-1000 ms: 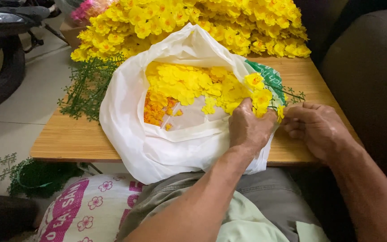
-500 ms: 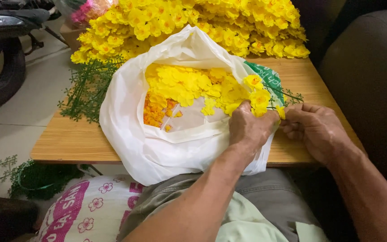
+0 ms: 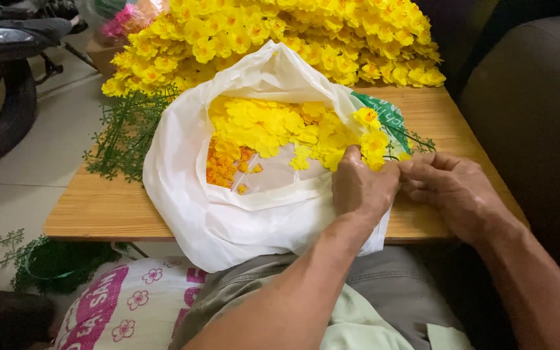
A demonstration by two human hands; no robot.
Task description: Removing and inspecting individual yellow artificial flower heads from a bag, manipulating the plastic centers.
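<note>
Your left hand (image 3: 361,188) and right hand (image 3: 452,188) meet fingertip to fingertip at the white bag's (image 3: 228,220) right edge, each grip pinching a yellow flower sprig (image 3: 374,139).

both hands (image 3: 396,185) pinch yellow flowers (image 3: 374,139) beside white bag (image 3: 228,220).

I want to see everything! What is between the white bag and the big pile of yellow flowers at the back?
Nothing: in the head view, the white bag reaches right up against the pile of yellow flowers. Green stems lie just to the left.
</note>
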